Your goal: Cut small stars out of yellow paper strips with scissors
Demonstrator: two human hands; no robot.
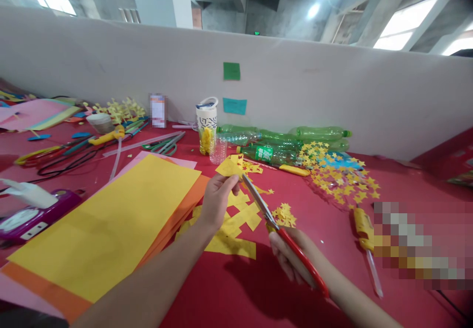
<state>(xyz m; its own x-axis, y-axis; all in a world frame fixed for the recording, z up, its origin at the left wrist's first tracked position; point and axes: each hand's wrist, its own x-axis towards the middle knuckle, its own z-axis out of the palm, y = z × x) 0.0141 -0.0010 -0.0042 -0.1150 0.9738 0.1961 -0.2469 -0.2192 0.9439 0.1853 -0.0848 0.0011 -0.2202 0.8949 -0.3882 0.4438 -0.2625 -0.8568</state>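
My left hand (218, 195) pinches a small piece of yellow paper (228, 166) between thumb and fingers. In my right hand (291, 249) is a pair of scissors (301, 259) with red handles, its metal blades pointing up and left at the paper's right edge. The blades look close together; whether they bite into the paper I cannot tell. Cut yellow paper strips (232, 246) lie scattered on the red table beneath my hands. A small pile of yellow paper stars (284, 214) sits just beyond the scissors.
Yellow sheets (121, 219) lie over orange and pink ones at left, near a purple power strip (40, 214). Green plastic bottles (273, 153), a patterned cup (207, 126) and star sprays (340, 178) stand along the back. A yellow glue gun (364, 229) is at right.
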